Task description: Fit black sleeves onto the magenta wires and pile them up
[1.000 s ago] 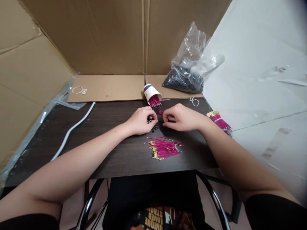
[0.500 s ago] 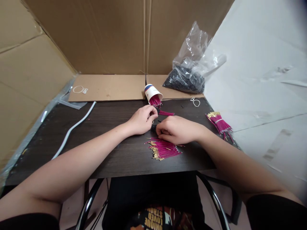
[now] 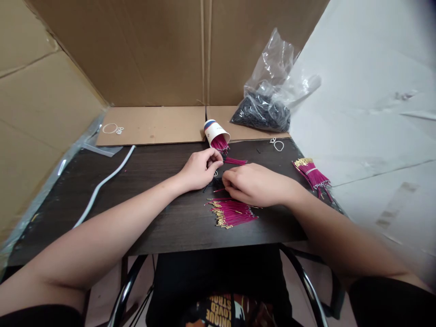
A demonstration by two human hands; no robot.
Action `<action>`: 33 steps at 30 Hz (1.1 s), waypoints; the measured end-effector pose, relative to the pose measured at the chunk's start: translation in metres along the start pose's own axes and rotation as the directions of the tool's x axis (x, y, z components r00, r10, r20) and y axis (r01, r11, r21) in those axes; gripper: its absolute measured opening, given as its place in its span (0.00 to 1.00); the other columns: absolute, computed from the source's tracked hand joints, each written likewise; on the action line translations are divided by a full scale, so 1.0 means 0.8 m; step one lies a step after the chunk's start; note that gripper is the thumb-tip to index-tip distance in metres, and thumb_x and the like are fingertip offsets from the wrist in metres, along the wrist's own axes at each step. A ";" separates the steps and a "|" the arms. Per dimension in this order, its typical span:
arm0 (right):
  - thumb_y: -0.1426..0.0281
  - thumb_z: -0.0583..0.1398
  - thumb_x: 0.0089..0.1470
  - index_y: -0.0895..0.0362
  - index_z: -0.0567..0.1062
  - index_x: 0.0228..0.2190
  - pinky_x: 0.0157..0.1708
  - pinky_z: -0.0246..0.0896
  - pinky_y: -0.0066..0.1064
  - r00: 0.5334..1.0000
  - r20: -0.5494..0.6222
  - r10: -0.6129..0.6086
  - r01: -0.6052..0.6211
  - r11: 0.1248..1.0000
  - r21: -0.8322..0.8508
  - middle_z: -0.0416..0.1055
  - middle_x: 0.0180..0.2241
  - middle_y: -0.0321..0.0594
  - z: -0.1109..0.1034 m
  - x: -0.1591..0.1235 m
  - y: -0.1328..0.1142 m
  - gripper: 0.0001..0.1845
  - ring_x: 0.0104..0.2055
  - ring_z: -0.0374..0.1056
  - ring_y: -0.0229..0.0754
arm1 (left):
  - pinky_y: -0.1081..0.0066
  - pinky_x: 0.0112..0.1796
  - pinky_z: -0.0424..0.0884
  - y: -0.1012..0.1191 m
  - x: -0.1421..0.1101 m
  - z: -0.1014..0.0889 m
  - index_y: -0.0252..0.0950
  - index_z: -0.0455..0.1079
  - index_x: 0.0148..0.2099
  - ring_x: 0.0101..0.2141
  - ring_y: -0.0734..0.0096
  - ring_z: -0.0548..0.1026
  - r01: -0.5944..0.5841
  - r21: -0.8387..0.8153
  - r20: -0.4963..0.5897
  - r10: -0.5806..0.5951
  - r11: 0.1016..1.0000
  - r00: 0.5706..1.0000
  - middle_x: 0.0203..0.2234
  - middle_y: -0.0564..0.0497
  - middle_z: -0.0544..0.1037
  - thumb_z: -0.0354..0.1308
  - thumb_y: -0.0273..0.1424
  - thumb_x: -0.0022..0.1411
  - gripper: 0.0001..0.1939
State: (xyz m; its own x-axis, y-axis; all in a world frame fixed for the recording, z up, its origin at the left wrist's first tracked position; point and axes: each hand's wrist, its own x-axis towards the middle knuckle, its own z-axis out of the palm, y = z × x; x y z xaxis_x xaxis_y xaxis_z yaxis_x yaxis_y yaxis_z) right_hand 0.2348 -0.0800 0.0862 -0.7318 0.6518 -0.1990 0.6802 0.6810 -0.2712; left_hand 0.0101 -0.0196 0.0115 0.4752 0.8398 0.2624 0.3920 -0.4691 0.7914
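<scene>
"What are we holding?"
"Our right hand, fingers closed, pinches a magenta wire at frame centre, just above the wire pile."
"Our left hand?"
"Curled, just below the paper cup; we cannot tell whether it grips anything."

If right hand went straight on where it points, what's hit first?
For the right hand, probably the small black pieces just ahead, with the left hand beyond; depth is unclear from this view.

Head-worn view, forward and down
</scene>
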 end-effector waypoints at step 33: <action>0.65 0.66 0.72 0.56 0.89 0.44 0.43 0.63 0.38 0.737 -0.673 0.063 0.066 0.984 0.164 0.78 0.39 0.45 0.024 0.022 0.078 0.11 0.39 0.71 0.46 | 0.64 0.42 0.71 -0.010 0.004 0.002 0.35 0.82 0.51 0.37 0.65 0.77 0.045 -0.074 -0.053 -0.049 0.996 0.997 0.39 0.47 0.87 0.63 0.32 0.76 0.09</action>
State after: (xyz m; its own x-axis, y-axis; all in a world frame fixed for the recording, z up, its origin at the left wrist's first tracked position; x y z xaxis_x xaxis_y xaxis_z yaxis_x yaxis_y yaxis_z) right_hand 0.2637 -0.0323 0.0478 -0.4684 0.7482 0.4699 0.6148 0.6580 -0.4349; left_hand 0.0100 -0.0135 0.0053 0.4132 0.8751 0.2520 0.3536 -0.4092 0.8411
